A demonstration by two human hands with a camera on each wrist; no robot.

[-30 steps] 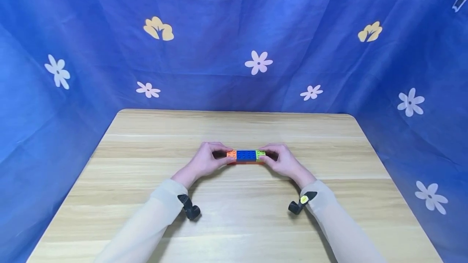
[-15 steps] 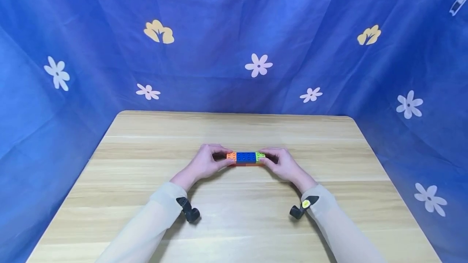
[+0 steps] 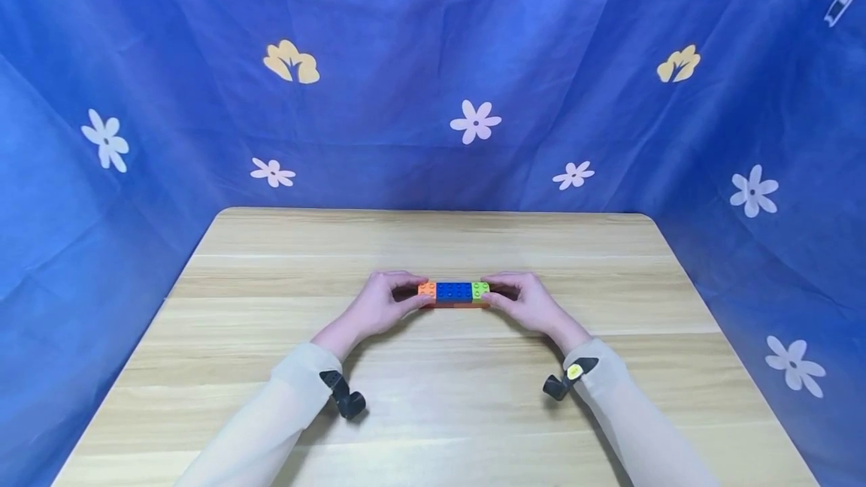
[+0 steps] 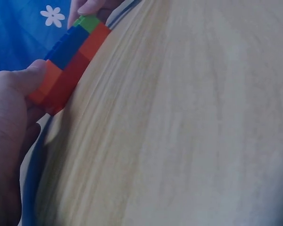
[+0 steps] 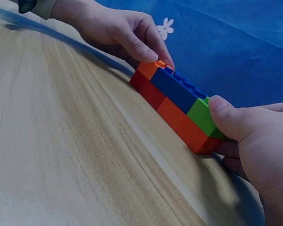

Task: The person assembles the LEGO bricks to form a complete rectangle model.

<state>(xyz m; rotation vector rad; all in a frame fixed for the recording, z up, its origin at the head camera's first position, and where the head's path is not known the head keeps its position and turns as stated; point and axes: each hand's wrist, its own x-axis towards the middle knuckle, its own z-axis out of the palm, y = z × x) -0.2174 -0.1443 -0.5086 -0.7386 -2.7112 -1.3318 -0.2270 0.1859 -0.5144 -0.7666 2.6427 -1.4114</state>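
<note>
A two-layer bar of toy building bricks lies across the middle of the table. Its top row has an orange brick (image 3: 426, 290) at the left, a long blue brick (image 3: 454, 291) in the centre and a green brick (image 3: 480, 290) at the right. Beneath them sit a red brick (image 5: 148, 90) and an orange-red brick (image 5: 183, 123). My left hand (image 3: 380, 304) pinches the orange end between thumb and fingers. At the opposite end my right hand (image 3: 529, 304) pinches the green brick, its thumb on the near side. The fingers' far sides are partly hidden.
The bar is on a light wood-grain table (image 3: 440, 412) with rounded far corners. Blue cloth (image 3: 379, 96) with printed flowers hangs behind and at both sides. A small black camera sits on each wrist, the left camera (image 3: 346, 397) and the right camera (image 3: 563, 383).
Both wrists have shifted slightly outward, while the hands keep their grip on the bar's ends. The bar stays in about the same place; the head view has tilted a little.
</note>
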